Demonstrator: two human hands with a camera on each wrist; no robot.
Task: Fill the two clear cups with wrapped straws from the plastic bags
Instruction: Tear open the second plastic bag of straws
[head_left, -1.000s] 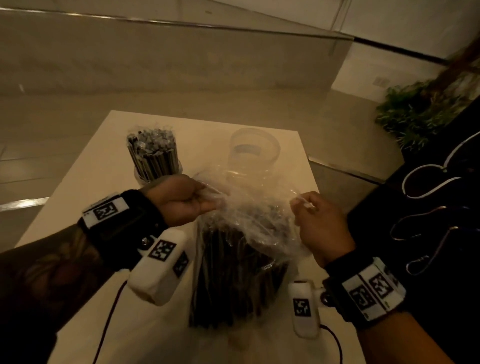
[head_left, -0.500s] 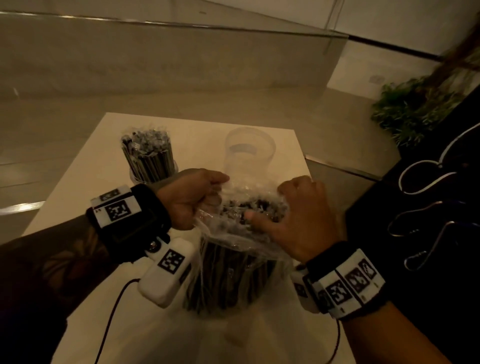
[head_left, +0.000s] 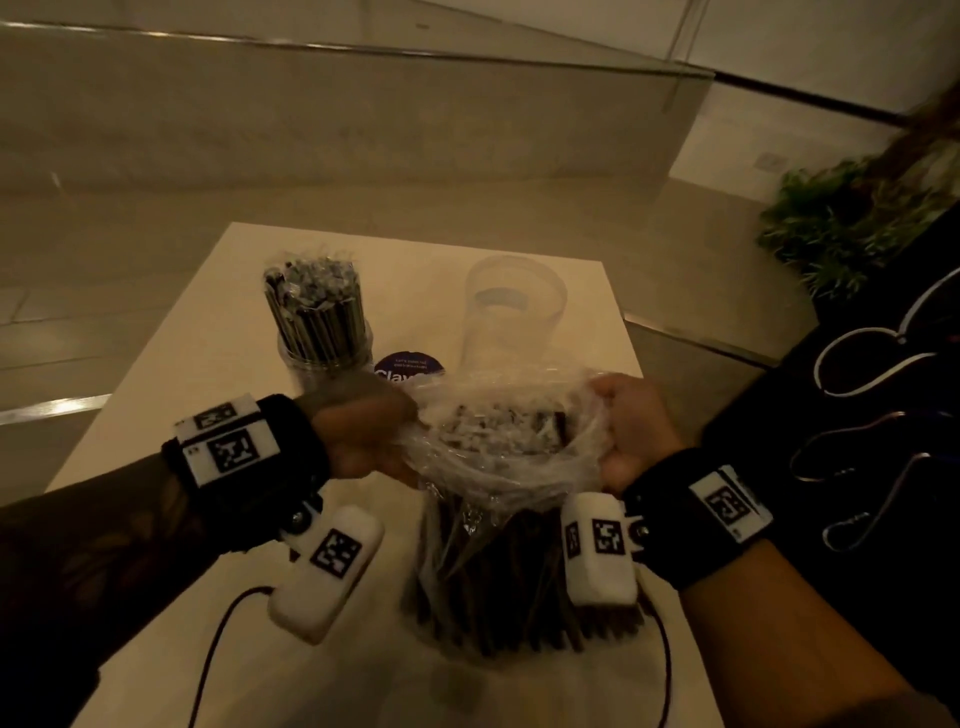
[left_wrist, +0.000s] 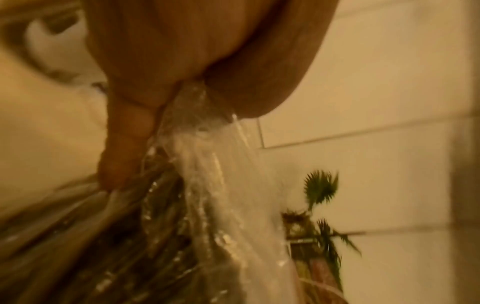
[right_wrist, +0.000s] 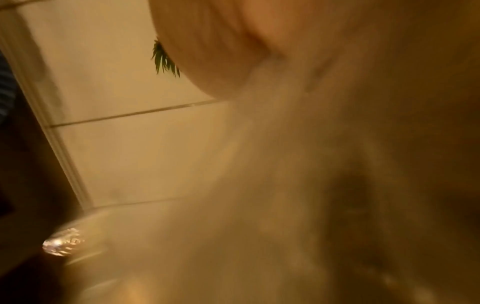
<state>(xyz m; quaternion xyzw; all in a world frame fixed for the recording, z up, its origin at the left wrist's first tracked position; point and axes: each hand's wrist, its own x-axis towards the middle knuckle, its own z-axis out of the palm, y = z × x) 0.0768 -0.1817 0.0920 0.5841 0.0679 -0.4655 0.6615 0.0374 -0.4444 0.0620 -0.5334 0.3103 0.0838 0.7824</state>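
Observation:
A clear plastic bag (head_left: 498, 467) of dark wrapped straws (head_left: 519, 571) stands upright on the white table (head_left: 218, 353). My left hand (head_left: 363, 436) grips the bag's left rim and my right hand (head_left: 631, 431) grips its right rim, so the mouth is spread wide. The straw tops (head_left: 498, 426) show inside the opening. In the left wrist view my fingers (left_wrist: 130, 131) pinch bunched plastic (left_wrist: 197, 115). Behind the bag, a clear cup (head_left: 324, 332) at the left is packed with straws. A second clear cup (head_left: 514, 301) at the right holds none. The right wrist view is blurred.
A round dark label (head_left: 409, 366) lies on the table between the two cups. The table's right edge (head_left: 623, 332) runs close to the empty cup. A green plant (head_left: 841, 228) stands on the floor at the right. Cables trail from the wrist cameras.
My hands have drawn apart, pulling the bag's mouth open. The right hand moved from over the straw tops to the right rim. The label between the cups has come into sight.

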